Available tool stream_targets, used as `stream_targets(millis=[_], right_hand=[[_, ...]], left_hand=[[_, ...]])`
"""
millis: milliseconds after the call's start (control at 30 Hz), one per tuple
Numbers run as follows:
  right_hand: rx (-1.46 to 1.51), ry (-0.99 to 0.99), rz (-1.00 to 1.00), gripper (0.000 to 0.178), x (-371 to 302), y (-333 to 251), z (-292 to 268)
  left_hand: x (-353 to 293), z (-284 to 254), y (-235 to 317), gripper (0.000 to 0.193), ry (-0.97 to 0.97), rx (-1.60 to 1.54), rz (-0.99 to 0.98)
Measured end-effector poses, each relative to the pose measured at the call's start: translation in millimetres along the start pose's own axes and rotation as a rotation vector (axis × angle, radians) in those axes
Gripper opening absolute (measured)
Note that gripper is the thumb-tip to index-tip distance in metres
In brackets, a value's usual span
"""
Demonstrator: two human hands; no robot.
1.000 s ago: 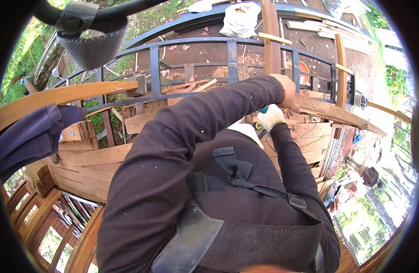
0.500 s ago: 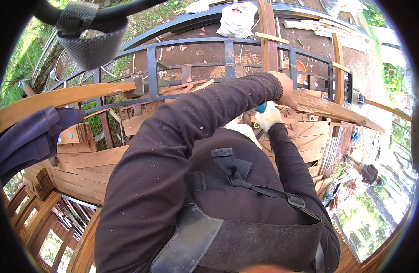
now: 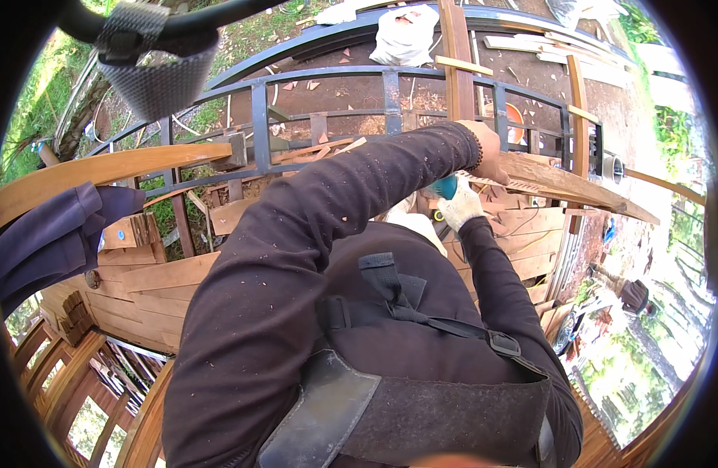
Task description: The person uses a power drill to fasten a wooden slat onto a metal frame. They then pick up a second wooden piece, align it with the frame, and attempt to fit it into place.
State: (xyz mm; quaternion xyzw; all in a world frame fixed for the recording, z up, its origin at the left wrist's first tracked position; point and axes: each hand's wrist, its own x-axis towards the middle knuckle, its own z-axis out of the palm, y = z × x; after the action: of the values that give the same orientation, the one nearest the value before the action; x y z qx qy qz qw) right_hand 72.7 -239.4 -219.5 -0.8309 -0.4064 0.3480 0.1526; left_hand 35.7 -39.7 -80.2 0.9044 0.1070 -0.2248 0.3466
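Observation:
My left arm reaches across my body to the right. My bare left hand (image 3: 490, 153), with a beaded bracelet at its wrist, is closed over the near end of a long wooden board (image 3: 577, 186). Just below it, my right hand (image 3: 460, 207) in a whitish work glove is wrapped round a teal power tool (image 3: 443, 187). Most of the tool is hidden behind my left forearm and the glove, so its exact kind does not show. It lies close under the board's edge, where a row of small notches or splinters shows.
A dark metal frame (image 3: 261, 125) runs across in front, with an upright timber (image 3: 457, 86) against it. Wood offcuts and planks (image 3: 523, 234) lie around my right hand. A curved timber (image 3: 117, 165) and dark cloth (image 3: 51, 234) are at left. A white sack (image 3: 404, 35) stands beyond.
My gloved right hand has shifted slightly left with the power tool, and more of its teal body shows below my left wrist. My left hand stays on the board.

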Motion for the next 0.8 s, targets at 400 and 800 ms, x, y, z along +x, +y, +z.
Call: stream_targets(millis=[400,800], right_hand=[[-0.023,-0.016,0.006,0.055,0.6,0.6,-1.8],[-0.084,-0.065,0.073,0.064,-7.9,-10.3,-0.8]], left_hand=[[0.3,-0.6,-1.9,0.086,0.030,-0.018,0.017],[-2.3,-2.8,0.5,0.084,-0.004,-0.010,-0.002]])
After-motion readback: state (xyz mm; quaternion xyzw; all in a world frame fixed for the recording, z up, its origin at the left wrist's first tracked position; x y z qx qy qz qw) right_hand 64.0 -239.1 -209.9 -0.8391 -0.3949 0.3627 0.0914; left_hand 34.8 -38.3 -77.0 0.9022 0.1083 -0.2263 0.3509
